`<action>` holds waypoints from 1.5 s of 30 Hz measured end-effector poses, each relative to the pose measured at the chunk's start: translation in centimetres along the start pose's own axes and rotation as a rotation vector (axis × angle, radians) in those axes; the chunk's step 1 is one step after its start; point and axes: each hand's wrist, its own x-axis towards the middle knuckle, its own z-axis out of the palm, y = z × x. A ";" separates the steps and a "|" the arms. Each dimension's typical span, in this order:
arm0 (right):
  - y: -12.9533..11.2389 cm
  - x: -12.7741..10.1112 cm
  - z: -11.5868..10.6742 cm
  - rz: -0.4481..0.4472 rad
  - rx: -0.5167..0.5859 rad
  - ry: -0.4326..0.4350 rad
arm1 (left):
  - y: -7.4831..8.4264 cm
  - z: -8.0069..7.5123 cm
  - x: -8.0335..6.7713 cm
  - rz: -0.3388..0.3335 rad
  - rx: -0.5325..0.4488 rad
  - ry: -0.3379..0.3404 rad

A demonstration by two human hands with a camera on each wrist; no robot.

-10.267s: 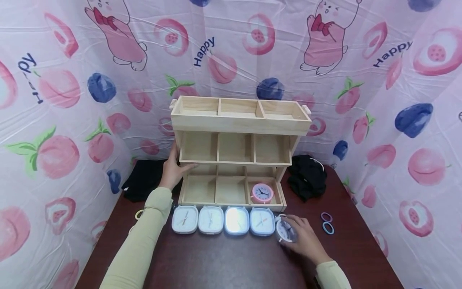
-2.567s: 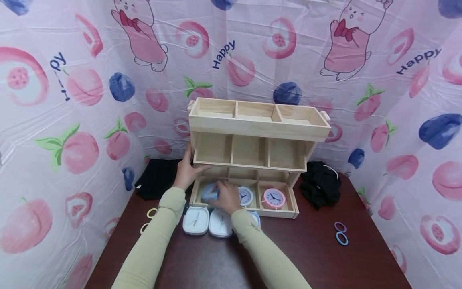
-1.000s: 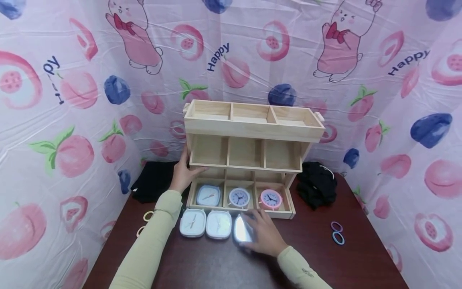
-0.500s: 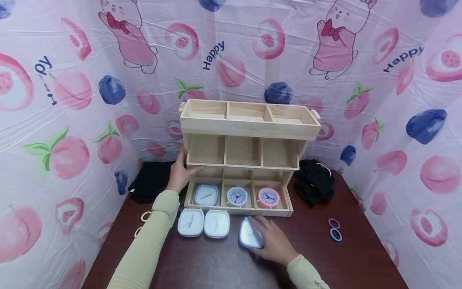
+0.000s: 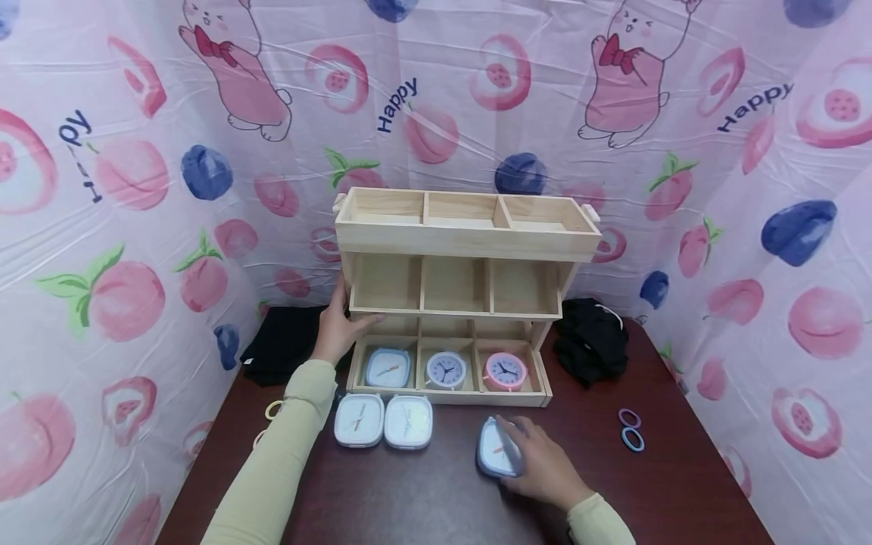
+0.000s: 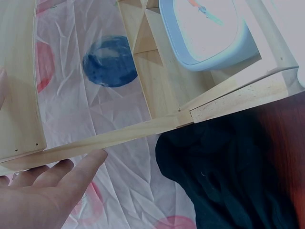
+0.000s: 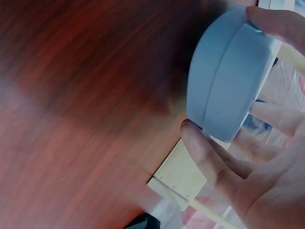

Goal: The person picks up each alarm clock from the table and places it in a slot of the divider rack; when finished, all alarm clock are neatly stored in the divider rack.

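While the left hand point(image 5: 335, 329) braces the three-tier wooden shelf rack point(image 5: 463, 242) with fingers flat, the right hand point(image 5: 541, 465) grips a pale blue square clock point(image 5: 495, 448) near the table's front edge; judged pickup step, next lifting it toward an unfilled compartment.

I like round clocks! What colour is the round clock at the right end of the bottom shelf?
The round clock is pink; the head view shows it best.

Left hand point(image 5: 335, 331) lies flat with fingers straight, arm extended forward; right hand point(image 5: 538, 463) has fingers curled.
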 end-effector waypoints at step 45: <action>-0.6 15.4 -14.8 0.093 0.179 0.784 | -0.1 0.1 0.1 0.012 0.001 0.001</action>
